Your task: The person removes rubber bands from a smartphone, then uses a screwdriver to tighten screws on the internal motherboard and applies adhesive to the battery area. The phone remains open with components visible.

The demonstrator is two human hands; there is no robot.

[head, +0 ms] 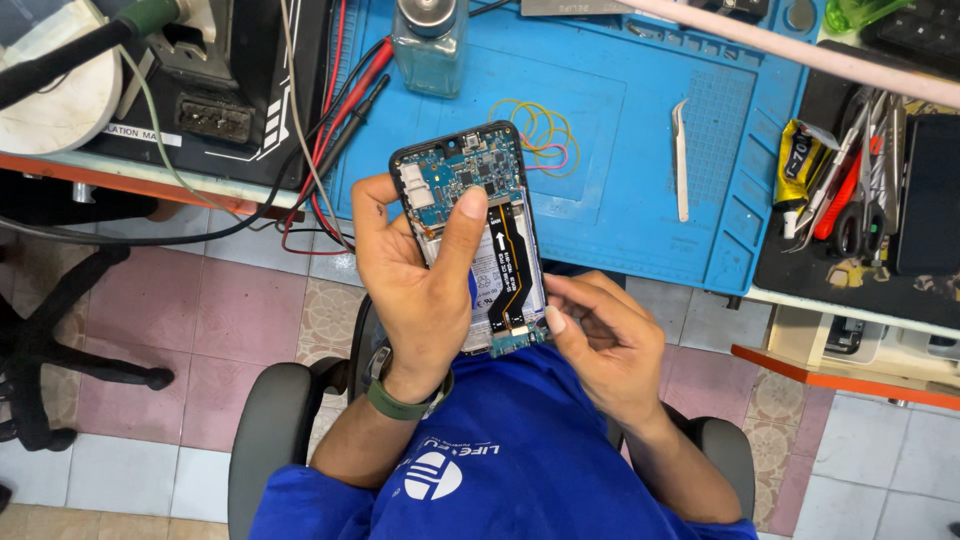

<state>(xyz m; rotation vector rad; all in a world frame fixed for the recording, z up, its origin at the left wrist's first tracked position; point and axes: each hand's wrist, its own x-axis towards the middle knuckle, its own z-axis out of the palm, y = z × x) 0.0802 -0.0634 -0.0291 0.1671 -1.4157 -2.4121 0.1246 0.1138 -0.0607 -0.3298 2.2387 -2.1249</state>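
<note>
Mat: a blue work mat (640,130) covers the bench top, giving small parts a soft place to lie
Chair: the person sits in a grey-armed chair (270,440) pulled up to the bench edge, so the work sits over the lap
Phone: an opened phone (485,235) with its back off, circuit board, battery and orange ribbon cable showing, is held above the lap just in front of the mat, tilted up toward the eyes
Left hand: the left hand (415,275) wraps the phone's left side, thumb pressed flat across the board to steady it
Right hand: the right hand (600,335) is curled at the phone's lower right corner, fingertips pinched narrow against the small bottom board; whether it holds a part I cannot tell
Bottle: a clear bottle (430,45) stands at the mat's far edge
Tweezers: white tweezers (681,160) lie on the mat, within reach to the right
Rubber bands: yellow rubber bands (535,130) lie just behind the phone
</note>
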